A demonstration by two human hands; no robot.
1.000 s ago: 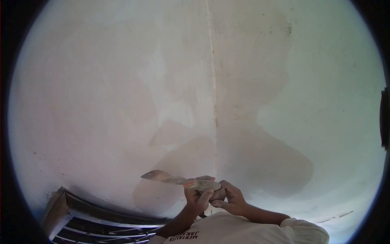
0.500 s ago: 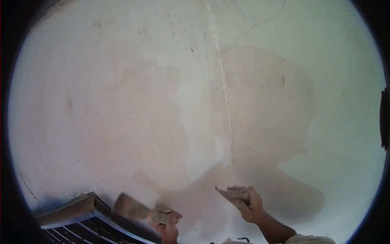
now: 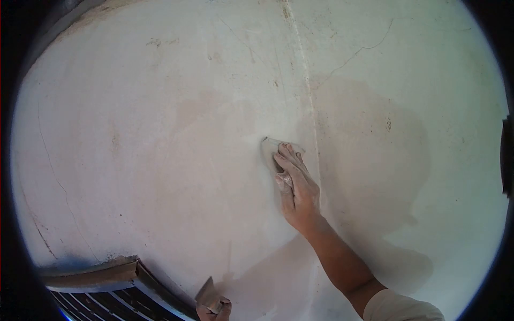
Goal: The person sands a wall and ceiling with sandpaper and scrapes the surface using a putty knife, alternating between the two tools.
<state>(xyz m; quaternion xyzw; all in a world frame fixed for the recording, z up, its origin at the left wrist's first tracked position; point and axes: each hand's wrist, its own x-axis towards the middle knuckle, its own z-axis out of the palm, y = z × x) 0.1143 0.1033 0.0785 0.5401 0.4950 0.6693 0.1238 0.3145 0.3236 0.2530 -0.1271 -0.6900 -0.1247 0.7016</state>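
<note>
On the pale wall, my right hand presses a thin, flat putty blade to the surface, just left of the rough vertical seam. Its fingers are stretched over the blade and coated with whitish residue. Low in the view, my left hand is closed round a putty knife, whose wide blade points up and left. Most of that hand is cut off by the bottom edge.
A dark frame with slanted bars juts out at the lower left, close to my left hand. Fine cracks and a raised seam run down the wall. A dark object stands at the right edge.
My right hand has moved up and left from the lower middle, and its blade is now against the wall. My left hand with the putty knife has dropped lower; the view has shifted slightly.
</note>
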